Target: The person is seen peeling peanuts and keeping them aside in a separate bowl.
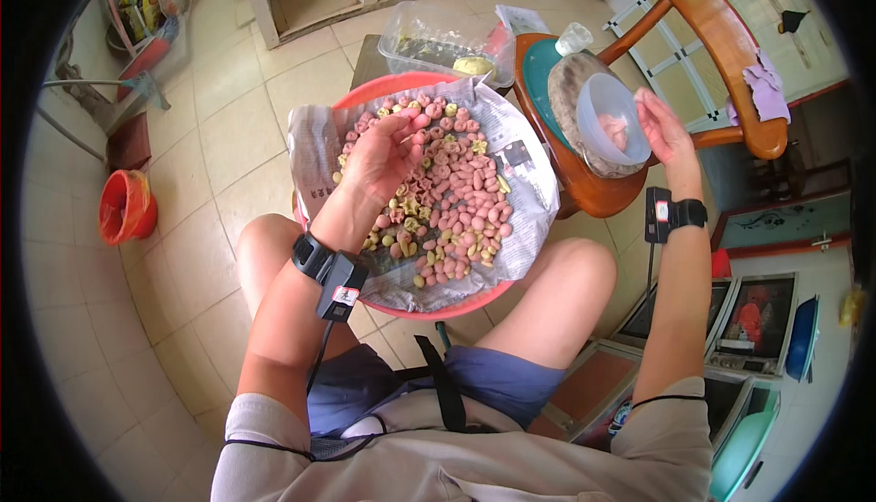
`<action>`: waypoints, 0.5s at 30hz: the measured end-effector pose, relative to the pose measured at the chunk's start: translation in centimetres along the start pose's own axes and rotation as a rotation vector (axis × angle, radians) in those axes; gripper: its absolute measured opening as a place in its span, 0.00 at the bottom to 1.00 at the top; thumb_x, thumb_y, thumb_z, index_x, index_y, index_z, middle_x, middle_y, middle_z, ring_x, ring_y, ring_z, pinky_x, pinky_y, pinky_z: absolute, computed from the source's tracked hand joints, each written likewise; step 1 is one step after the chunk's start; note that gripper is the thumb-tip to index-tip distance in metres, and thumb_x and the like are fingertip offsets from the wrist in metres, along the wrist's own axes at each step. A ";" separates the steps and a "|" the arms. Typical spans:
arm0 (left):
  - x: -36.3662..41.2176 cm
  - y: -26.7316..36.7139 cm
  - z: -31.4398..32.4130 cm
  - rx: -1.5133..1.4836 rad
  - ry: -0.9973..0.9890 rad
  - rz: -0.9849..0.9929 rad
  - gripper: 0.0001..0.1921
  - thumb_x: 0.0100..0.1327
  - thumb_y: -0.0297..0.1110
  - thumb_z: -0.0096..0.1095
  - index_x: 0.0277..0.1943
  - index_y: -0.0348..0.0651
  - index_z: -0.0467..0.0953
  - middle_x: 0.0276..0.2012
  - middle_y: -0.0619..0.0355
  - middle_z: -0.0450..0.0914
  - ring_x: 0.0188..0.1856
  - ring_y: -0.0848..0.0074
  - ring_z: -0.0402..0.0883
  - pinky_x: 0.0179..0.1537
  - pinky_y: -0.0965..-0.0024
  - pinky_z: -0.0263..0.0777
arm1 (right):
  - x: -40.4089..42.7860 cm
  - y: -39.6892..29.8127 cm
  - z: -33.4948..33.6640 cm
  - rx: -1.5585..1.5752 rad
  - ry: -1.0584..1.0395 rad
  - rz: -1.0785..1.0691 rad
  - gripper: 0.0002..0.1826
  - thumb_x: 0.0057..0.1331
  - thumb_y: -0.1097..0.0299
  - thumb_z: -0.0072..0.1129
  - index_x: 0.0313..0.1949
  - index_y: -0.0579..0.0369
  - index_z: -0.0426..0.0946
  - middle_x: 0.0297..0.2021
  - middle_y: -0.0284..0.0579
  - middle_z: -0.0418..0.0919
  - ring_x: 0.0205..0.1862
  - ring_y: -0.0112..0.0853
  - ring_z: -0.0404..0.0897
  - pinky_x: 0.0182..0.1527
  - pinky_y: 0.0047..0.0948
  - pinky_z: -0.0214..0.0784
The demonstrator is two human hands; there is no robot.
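My left hand (387,153) is over the upper left of a round red basin (404,79) lined with newspaper (523,190). Its fingers are curled close to a pink dough piece; whether they hold it I cannot tell. Many small pink and yellow dough pieces (472,190), some shaped like shells or flowers, lie spread on the paper. My right hand (664,129) grips the rim of a translucent plastic bowl (602,101), tilted over a round mottled board (568,84). A lump of pink dough (614,132) is inside the bowl.
A wooden chair (588,194) at the right bears a green tray (537,67), the board and a clear cup (573,38). Behind the basin, a clear plastic tub (404,57) holds a yellow dough lump (473,66). A red bucket (126,207) stands on the tiled floor at the left.
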State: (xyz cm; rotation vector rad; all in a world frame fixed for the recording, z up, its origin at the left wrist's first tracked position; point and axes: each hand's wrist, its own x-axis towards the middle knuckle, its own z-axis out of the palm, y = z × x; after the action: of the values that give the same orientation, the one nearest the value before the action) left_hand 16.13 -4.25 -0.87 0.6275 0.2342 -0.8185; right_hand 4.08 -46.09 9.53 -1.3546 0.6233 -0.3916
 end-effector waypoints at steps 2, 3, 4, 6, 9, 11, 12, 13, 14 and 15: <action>-0.2 -0.1 0.1 0.006 -0.016 0.006 0.06 0.66 0.28 0.49 0.42 0.38 0.73 0.35 0.57 0.80 0.29 0.81 0.77 0.31 0.81 0.75 | -2.6 -1.1 4.0 -0.005 -0.109 -0.001 0.13 0.62 0.68 0.59 0.45 0.59 0.74 0.35 0.38 0.77 0.32 0.20 0.74 0.35 0.15 0.70; -0.1 -0.3 0.3 0.000 -0.049 -0.005 0.06 0.65 0.28 0.50 0.42 0.37 0.72 0.36 0.56 0.80 0.30 0.80 0.78 0.33 0.81 0.75 | -4.1 -1.0 5.9 -0.002 -0.210 -0.005 0.13 0.63 0.67 0.58 0.45 0.57 0.73 0.36 0.37 0.78 0.32 0.19 0.74 0.34 0.15 0.69; 0.2 -0.7 0.4 -0.012 -0.082 -0.011 0.08 0.65 0.29 0.50 0.43 0.36 0.72 0.37 0.55 0.80 0.32 0.78 0.78 0.35 0.80 0.76 | -5.7 -0.3 8.0 0.010 -0.294 -0.010 0.12 0.64 0.66 0.56 0.46 0.56 0.72 0.36 0.35 0.77 0.32 0.19 0.74 0.34 0.15 0.68; -0.3 -1.5 0.9 -0.032 -0.132 -0.011 0.11 0.66 0.33 0.48 0.44 0.35 0.72 0.39 0.53 0.80 0.36 0.75 0.79 0.40 0.76 0.76 | -8.8 2.4 12.6 0.066 -0.410 0.002 0.11 0.66 0.66 0.54 0.46 0.54 0.71 0.36 0.35 0.77 0.33 0.19 0.74 0.34 0.17 0.68; -1.6 -2.4 2.3 -0.152 -0.240 -0.105 0.20 0.68 0.43 0.42 0.48 0.33 0.72 0.46 0.49 0.78 0.46 0.67 0.78 0.51 0.67 0.72 | -12.8 7.4 19.1 -0.135 -0.487 -0.050 0.10 0.63 0.72 0.55 0.44 0.55 0.72 0.36 0.37 0.78 0.34 0.20 0.75 0.40 0.18 0.68; -1.9 -2.8 2.1 -0.200 -0.298 -0.092 0.20 0.68 0.43 0.43 0.49 0.32 0.72 0.48 0.48 0.76 0.49 0.66 0.76 0.53 0.65 0.70 | -14.4 10.5 22.4 -0.182 -0.574 -0.126 0.06 0.60 0.77 0.58 0.37 0.61 0.76 0.36 0.39 0.79 0.36 0.22 0.77 0.40 0.21 0.70; -1.9 -3.1 2.1 -0.213 -0.258 -0.065 0.20 0.68 0.41 0.45 0.51 0.31 0.70 0.50 0.48 0.75 0.51 0.67 0.75 0.56 0.65 0.69 | -14.8 12.2 23.4 -0.242 -0.604 -0.226 0.06 0.57 0.75 0.61 0.35 0.60 0.78 0.35 0.39 0.79 0.36 0.23 0.77 0.40 0.22 0.70; -1.9 -3.2 1.7 -0.180 -0.258 -0.027 0.18 0.69 0.37 0.45 0.53 0.31 0.68 0.50 0.49 0.75 0.51 0.68 0.75 0.56 0.67 0.69 | -15.1 12.8 23.9 -0.556 -0.477 -0.549 0.09 0.55 0.71 0.65 0.36 0.57 0.80 0.35 0.40 0.78 0.37 0.28 0.77 0.40 0.25 0.70; -1.4 -3.6 0.9 -0.272 -0.279 -0.046 0.17 0.69 0.35 0.44 0.53 0.32 0.68 0.50 0.49 0.75 0.51 0.68 0.75 0.55 0.68 0.70 | -14.9 13.2 23.8 -0.628 -0.479 -0.671 0.09 0.54 0.71 0.65 0.36 0.56 0.80 0.36 0.40 0.77 0.39 0.30 0.76 0.41 0.27 0.70; -1.4 -3.5 0.5 -0.366 -0.296 -0.059 0.16 0.70 0.34 0.43 0.53 0.32 0.67 0.51 0.49 0.75 0.51 0.69 0.75 0.55 0.70 0.71 | -14.8 13.2 23.9 -0.695 -0.485 -0.793 0.10 0.54 0.70 0.65 0.37 0.55 0.80 0.37 0.40 0.77 0.41 0.33 0.75 0.43 0.29 0.69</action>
State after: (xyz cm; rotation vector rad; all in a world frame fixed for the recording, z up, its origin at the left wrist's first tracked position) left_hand 12.54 -5.49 -1.40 0.1531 0.1276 -0.8875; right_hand 6.17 -16.09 1.57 -2.2637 -0.2532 -0.4654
